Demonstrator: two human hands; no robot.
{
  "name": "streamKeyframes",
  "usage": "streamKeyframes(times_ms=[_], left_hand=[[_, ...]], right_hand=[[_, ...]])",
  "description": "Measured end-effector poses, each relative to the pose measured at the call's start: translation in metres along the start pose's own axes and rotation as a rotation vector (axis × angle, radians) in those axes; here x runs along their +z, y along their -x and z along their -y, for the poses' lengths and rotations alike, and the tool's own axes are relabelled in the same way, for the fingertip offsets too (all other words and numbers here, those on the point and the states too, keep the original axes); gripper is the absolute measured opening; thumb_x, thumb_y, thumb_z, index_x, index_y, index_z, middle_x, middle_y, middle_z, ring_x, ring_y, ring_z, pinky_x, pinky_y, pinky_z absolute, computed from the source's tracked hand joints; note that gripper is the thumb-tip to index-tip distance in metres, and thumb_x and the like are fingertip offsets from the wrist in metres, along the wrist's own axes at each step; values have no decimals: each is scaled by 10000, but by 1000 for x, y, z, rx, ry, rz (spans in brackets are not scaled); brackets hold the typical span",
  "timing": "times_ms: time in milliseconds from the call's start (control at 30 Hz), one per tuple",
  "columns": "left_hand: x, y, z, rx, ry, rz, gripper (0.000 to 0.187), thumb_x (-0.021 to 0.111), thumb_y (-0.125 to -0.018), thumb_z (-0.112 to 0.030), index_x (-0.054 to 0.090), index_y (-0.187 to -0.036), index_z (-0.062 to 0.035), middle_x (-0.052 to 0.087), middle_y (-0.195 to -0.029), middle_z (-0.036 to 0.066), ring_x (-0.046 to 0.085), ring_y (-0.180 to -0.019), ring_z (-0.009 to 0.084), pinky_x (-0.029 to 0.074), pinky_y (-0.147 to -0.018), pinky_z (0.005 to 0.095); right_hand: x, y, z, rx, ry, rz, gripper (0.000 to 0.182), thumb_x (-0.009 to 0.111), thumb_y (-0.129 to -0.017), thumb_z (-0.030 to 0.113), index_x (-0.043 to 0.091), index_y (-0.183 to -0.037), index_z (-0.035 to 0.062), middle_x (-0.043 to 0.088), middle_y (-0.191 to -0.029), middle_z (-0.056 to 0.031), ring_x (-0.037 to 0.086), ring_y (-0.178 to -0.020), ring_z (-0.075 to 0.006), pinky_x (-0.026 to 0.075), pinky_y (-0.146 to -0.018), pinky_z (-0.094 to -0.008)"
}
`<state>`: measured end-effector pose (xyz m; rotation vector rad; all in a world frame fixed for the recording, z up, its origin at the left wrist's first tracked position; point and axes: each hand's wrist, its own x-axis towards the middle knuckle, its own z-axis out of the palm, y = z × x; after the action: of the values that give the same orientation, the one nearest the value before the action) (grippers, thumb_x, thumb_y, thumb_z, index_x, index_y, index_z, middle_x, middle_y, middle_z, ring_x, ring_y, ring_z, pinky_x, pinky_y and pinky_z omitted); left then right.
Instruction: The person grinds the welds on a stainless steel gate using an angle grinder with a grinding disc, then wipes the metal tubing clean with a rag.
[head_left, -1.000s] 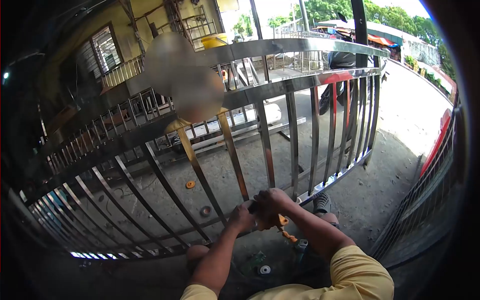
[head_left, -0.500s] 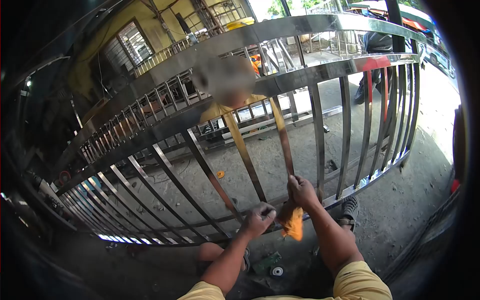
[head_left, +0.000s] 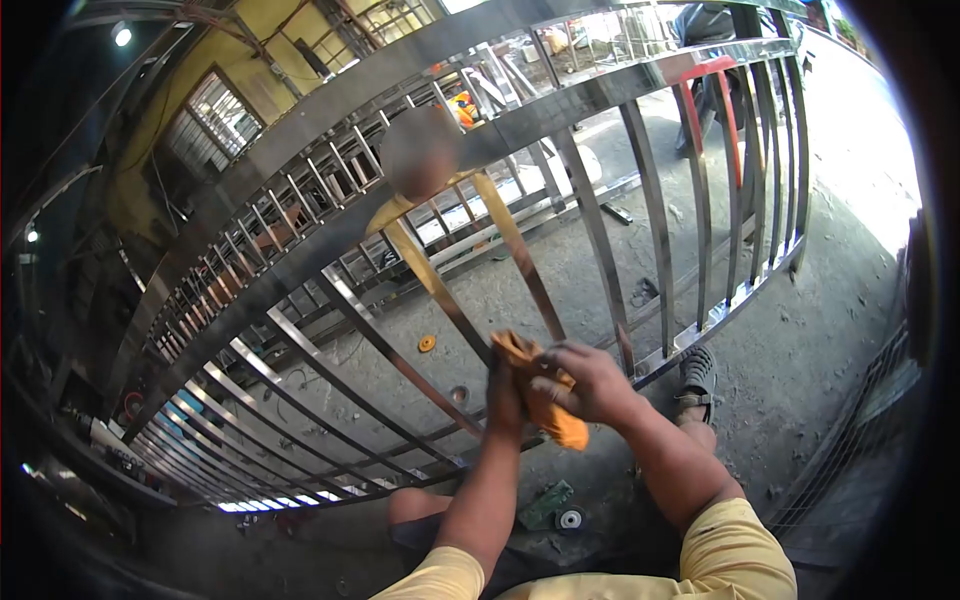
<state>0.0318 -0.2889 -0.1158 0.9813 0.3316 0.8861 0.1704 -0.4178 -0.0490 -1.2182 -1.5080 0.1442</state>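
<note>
An orange cloth is bunched up between both my hands, in front of the bars of a shiny metal railing. My left hand grips it from the left side, the fingers partly hidden behind the folds. From the right, my right hand has its fingers bent over the middle of the cloth. One end of the cloth sticks up above the hands and the other hangs below them. The polished bars mirror my yellow shirt.
On the floor below my hands lies a green tool beside a round disc. A small orange disc rests beyond the bars. My sandalled foot is by the railing's lower rail. Behind it at upper right is a person's dark-clothed leg.
My left hand has come up and now grips the cloth, which was in my right hand. The right hand has shifted left off a bar onto the cloth's middle. The view has turned slightly.
</note>
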Motion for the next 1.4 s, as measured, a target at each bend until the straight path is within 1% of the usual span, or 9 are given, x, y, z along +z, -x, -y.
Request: streamKeyframes(times_ms=[167, 300, 400, 500, 567, 667, 933, 1200, 1400], left_hand=[[80, -103, -92, 583, -686, -4, 597, 601, -978, -390, 419, -1420, -33, 528, -1365, 70, 532, -1210, 200, 408, -1042, 328], [115, -163, -109, 1211, -1502, -248, 317, 694, -893, -318, 653, -978, -15, 685, -914, 138, 655, -883, 296, 496, -823, 439], [106, -193, -90, 1074, -1003, -404, 653, 757, -867, -300, 414, -1247, 106, 611, -1163, 219, 644, -1035, 318, 515, -949, 378], [123, -200, -93, 918, -1102, -691, 740, 735, -877, -347, 385, -1257, 182, 571, -1216, 292, 593, -1126, 373, 480, -1005, 429], [107, -214, -96, 967, -1050, -563, 805, 711, -887, -425, 383, -1250, 213, 560, -1242, 318, 600, -1115, 375, 493, -975, 409], [113, -203, -88, 721, -806, -378, 689, 623, -937, -463, 501, -1171, 173, 615, -1160, 255, 622, -1068, 327, 496, -945, 392], [15, -149, 39, 494, -1120, -512, 623, 576, -961, -450, 536, -1081, 160, 634, -1048, 272, 646, -957, 312, 522, -813, 407], [-126, -36, 248, 209, -1441, -62, 296, 630, -918, -235, 632, -1078, 14, 679, -1047, 216, 654, -990, 403, 509, -864, 470], [-151, -14, 264, -201, -1887, 338, 346, 604, -924, -343, 665, -1145, -84, 681, -1088, 200, 636, -1006, 413, 498, -860, 499]], right_hand=[[-32, -4, -24, 251, -9, -258, 292, 684, -908, 279, 666, -970, -6, 644, -841, -169, 653, -758, -312, 499, -666, -363], [-32, 4, -40, 201, 30, -184, 322, 699, -892, 328, 670, -916, 9, 647, -806, -172, 649, -728, -322, 495, -631, -386], [-40, 10, -43, 96, 54, -255, 326, 699, -889, 334, 656, -891, 11, 648, -776, -181, 641, -695, -342, 492, -627, -416], [-56, 16, -34, 309, -36, -205, 327, 701, -884, 331, 637, -864, 10, 641, -749, -185, 631, -691, -367, 487, -627, -438], [-61, 19, -33, 290, -5, -197, 333, 702, -880, 333, 625, -847, 11, 634, -733, -184, 629, -701, -375, 486, -626, -446], [-64, 26, -37, 247, 40, -206, 329, 707, -867, 325, 603, -820, 17, 618, -711, -182, 617, -699, -388, 483, -621, -451], [-76, 28, -26, 328, 73, -85, 283, 776, -815, 200, 627, -951, 2, 637, -808, -127, 658, -700, -284, 535, -613, -360], [-11, 55, 4, 150, -222, 393, 212, 665, -798, 208, 568, -871, 34, 598, -776, -125, 629, -676, -268, 520, -644, -395], [5, 57, -12, 337, -80, 501, 199, 658, -782, 201, 622, -868, 26, 635, -794, -140, 683, -762, -332, 537, -678, -422]])
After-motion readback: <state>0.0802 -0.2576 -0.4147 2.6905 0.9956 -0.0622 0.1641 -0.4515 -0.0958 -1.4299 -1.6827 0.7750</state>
